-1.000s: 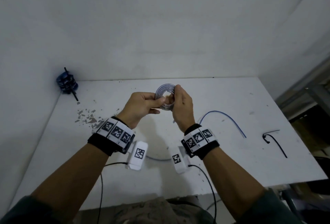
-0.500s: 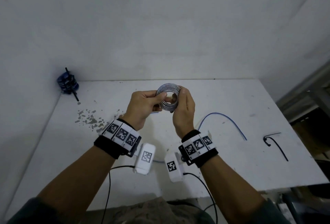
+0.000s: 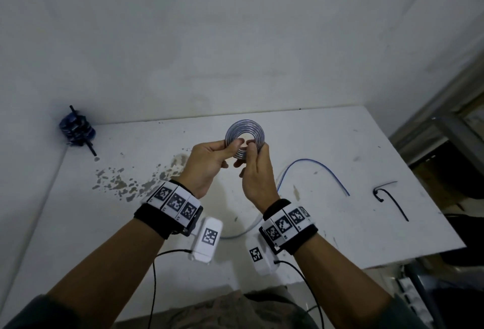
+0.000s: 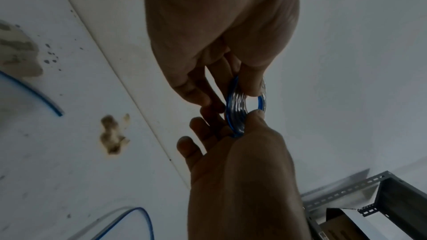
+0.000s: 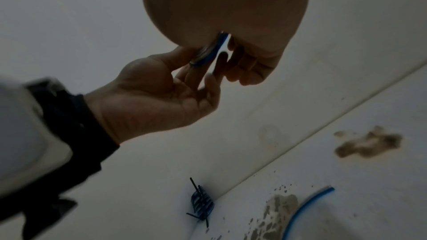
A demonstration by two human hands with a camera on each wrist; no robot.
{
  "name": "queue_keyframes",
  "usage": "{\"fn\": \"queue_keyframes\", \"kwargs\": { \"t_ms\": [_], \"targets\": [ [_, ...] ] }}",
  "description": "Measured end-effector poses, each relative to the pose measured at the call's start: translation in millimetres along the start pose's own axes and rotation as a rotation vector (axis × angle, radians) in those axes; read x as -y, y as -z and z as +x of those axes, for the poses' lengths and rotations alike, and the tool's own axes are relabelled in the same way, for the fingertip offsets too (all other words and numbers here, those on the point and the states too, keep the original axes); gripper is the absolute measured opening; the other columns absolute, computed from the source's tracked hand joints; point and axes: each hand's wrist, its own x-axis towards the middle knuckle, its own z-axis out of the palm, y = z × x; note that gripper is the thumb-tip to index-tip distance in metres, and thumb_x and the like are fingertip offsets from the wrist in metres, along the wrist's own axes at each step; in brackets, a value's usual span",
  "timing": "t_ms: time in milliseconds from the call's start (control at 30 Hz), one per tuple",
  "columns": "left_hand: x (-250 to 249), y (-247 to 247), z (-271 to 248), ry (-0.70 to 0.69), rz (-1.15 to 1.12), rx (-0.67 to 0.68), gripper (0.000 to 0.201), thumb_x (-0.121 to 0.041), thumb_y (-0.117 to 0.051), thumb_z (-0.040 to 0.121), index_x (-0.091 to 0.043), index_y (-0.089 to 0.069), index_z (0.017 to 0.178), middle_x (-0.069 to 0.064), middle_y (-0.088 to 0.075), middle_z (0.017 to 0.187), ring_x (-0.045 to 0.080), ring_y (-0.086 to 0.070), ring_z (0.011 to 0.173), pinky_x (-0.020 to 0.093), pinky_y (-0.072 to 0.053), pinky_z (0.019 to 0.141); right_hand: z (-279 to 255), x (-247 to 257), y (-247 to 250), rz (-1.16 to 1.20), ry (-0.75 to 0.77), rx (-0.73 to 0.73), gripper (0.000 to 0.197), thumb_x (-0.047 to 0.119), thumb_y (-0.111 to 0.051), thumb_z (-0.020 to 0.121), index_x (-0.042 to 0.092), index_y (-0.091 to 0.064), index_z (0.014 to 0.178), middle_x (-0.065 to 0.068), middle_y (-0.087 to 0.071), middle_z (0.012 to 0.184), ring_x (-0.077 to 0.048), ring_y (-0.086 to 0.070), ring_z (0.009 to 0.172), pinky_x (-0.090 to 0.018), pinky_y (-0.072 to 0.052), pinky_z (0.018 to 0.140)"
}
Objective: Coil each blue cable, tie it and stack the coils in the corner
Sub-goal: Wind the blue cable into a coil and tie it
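I hold a flat coil of blue cable [image 3: 246, 130] upright above the middle of the white table [image 3: 353, 145]. My left hand [image 3: 231, 148] pinches its lower left edge. My right hand [image 3: 248, 151] pinches the lower right edge. In the left wrist view the coil [image 4: 240, 109] sits between the left thumb and fingers [image 4: 196, 96], with the right hand [image 4: 231, 152] below it. The cable's loose tail [image 3: 314, 167] arcs across the table to the right of my hands. A stack of tied blue coils [image 3: 76, 132] stands in the far left corner.
A black tie [image 3: 390, 197] lies near the table's right edge. Brown chipped patches [image 3: 123, 184] mark the table's left part. Walls close the far and left sides. A metal shelf frame [image 3: 445, 129] stands beyond the right edge. Wrist camera leads [image 3: 154, 289] hang over the front edge.
The coil has turned from slanted to face-on and sits slightly higher. Both hands have shifted their hold to its lower edge. The tail on the table has moved a little.
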Motion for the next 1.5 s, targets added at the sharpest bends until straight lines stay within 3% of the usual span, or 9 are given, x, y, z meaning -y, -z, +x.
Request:
{"fn": "queue_keyframes", "kwargs": {
  "t_ms": [133, 267, 367, 500, 767, 900, 1067, 1333, 1500],
  "targets": [
    [9.6, -11.4, 3.7, 0.014, 0.12, 0.07, 0.018, -0.026, -0.07, 0.088, -0.013, -0.078, 0.098, -0.003, -0.072, 0.081, 0.006, -0.052, 0.069, 0.029, -0.039, 0.067, -1.4, -8.6, 32.8, -0.032, -0.06, 0.059, 0.022, 0.026, -0.034, 0.108, 0.008, -0.047, 0.104, -0.002, -0.064, 0.091, -0.024, -0.066, 0.079, -0.038, -0.053, 0.064],
    [14.4, -30.5, 16.1, 0.045, 0.086, 0.251, 0.039, -0.036, -0.061, 0.085, -0.008, -0.071, 0.109, 0.005, -0.07, 0.093, 0.015, -0.058, 0.08, 0.03, -0.045, 0.072, -3.8, -10.6, 89.4, -0.05, -0.082, 0.278, 0.023, 0.022, -0.039, 0.107, 0.002, -0.05, 0.108, -0.014, -0.064, 0.088, -0.023, -0.066, 0.073, -0.041, -0.052, 0.062],
    [16.3, -67.2, 29.1, 0.016, 0.182, 0.352, 0.027, -0.024, -0.058, 0.095, -0.009, -0.068, 0.116, 0.012, -0.069, 0.094, 0.019, -0.062, 0.079, 0.029, -0.052, 0.078, -3.4, -13.7, 132.6, -0.176, -0.132, 0.449, 0.027, 0.025, -0.04, 0.107, 0.0, -0.05, 0.11, -0.021, -0.065, 0.089, -0.028, -0.068, 0.074, -0.042, -0.052, 0.063],
    [28.8, -127.3, 39.4, -0.072, 0.462, 0.437, 0.02, -0.017, -0.059, 0.098, -0.007, -0.076, 0.097, 0.007, -0.069, 0.065, 0.016, -0.061, 0.057, 0.024, -0.051, 0.06, 5.0, -20.3, 186.4, -0.278, -0.146, 0.579, 0.023, 0.028, -0.039, 0.107, 0.013, -0.056, 0.105, -0.006, -0.067, 0.087, -0.016, -0.069, 0.075, -0.039, -0.057, 0.064],
    [70.4, -224.0, 49.0, -0.212, 0.524, 0.406, 0.022, -0.011, -0.06, 0.097, -0.005, -0.074, 0.082, 0.006, -0.063, 0.059, 0.021, -0.059, 0.044, 0.026, -0.05, 0.053, 7.7, -51.3, 278.3, -0.141, -0.286, 0.492, 0.022, 0.025, -0.041, 0.106, 0.02, -0.061, 0.099, 0.004, -0.062, 0.09, 0.0, -0.062, 0.077, -0.038, -0.06, 0.077],
    [95.8, -264.2, 54.8, -0.285, 0.57, 0.344, 0.026, -0.008, -0.061, 0.095, -0.018, -0.07, 0.074, -0.013, -0.061, 0.055, 0.01, -0.053, 0.041, 0.019, -0.044, 0.048, 8.6, -75.7, 308.4, -0.115, -0.324, 0.396, 0.031, 0.025, -0.039, 0.107, 0.003, -0.061, 0.107, -0.007, -0.06, 0.091, -0.013, -0.06, 0.078, -0.036, -0.06, 0.072],
    [113.0, -291.6, 54.4, -0.287, 0.539, 0.285, 0.019, -0.007, -0.063, 0.093, -0.005, -0.075, 0.079, -0.01, -0.064, 0.057, 0.001, -0.056, 0.048, 0.015, -0.045, 0.05, 9.1, -103.1, 332.7, -0.124, -0.32, 0.326, 0.045, 0.035, -0.036, 0.107, -0.001, -0.062, 0.097, -0.02, -0.066, 0.085, -0.029, -0.068, 0.068, -0.055, -0.056, 0.071],
    [115.4, -315.1, 66.7, -0.192, 0.553, 0.282, 0.021, -0.01, -0.064, 0.093, -0.009, -0.075, 0.075, -0.012, -0.062, 0.054, 0.002, -0.053, 0.046, 0.016, -0.041, 0.05, 21.2, -114.0, 352.9, 0.182, -0.511, 0.278, 0.04, 0.032, -0.039, 0.106, 0.006, -0.069, 0.102, -0.01, -0.071, 0.088, -0.022, -0.068, 0.075, -0.033, -0.056, 0.061],
    [131.5, -310.5, 91.0, 0.011, 0.551, 0.118, 0.021, -0.018, -0.067, 0.093, -0.004, -0.077, 0.081, 0.001, -0.062, 0.055, 0.01, -0.048, 0.04, 0.024, -0.042, 0.043, 44.4, -172.5, 400.4, -0.537, -0.501, -0.124, 0.035, 0.035, -0.051, 0.101, 0.006, -0.066, 0.09, -0.011, -0.07, 0.085, -0.029, -0.065, 0.078, -0.033, -0.047, 0.068]
  ]
}}
